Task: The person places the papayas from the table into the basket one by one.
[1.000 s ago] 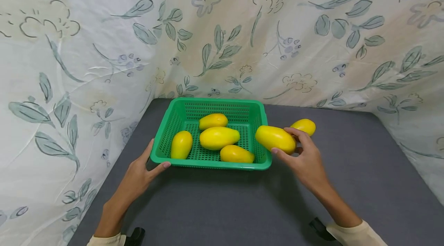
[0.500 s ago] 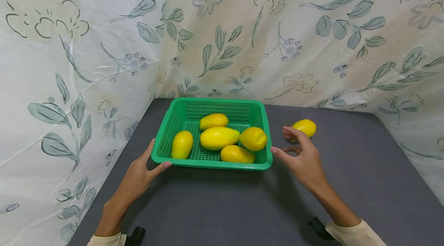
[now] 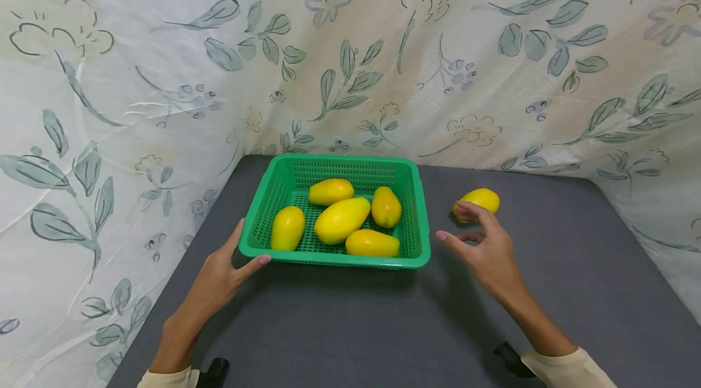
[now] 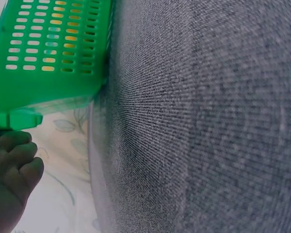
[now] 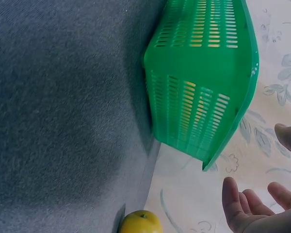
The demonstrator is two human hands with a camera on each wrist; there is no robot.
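A green plastic basket (image 3: 334, 259) with slotted walls stands on the table, and several smooth, oblong yellow fruits (image 3: 339, 222), shaped like mangoes, lie inside it. My left hand (image 3: 219, 275) holds the basket's near left corner, thumb on the front rim; in the left wrist view its fingers (image 4: 22, 155) curl just below the rim. My right hand (image 3: 484, 248) hovers off the basket's right side with thumb and fingers spread apart, holding nothing. Just beyond its fingertips one more yellow fruit (image 3: 481, 198) lies on the table.
A dark grey cloth covers the table (image 3: 350, 327). Behind and to the left hangs a pale curtain (image 3: 350, 72) printed with flowers and leaves, right at the table's far and left edges.
My right hand has let a yellow fruit go into the basket's right side and drawn back slightly rightward. The fruits inside have rolled and shifted. My left hand stays at the corner.
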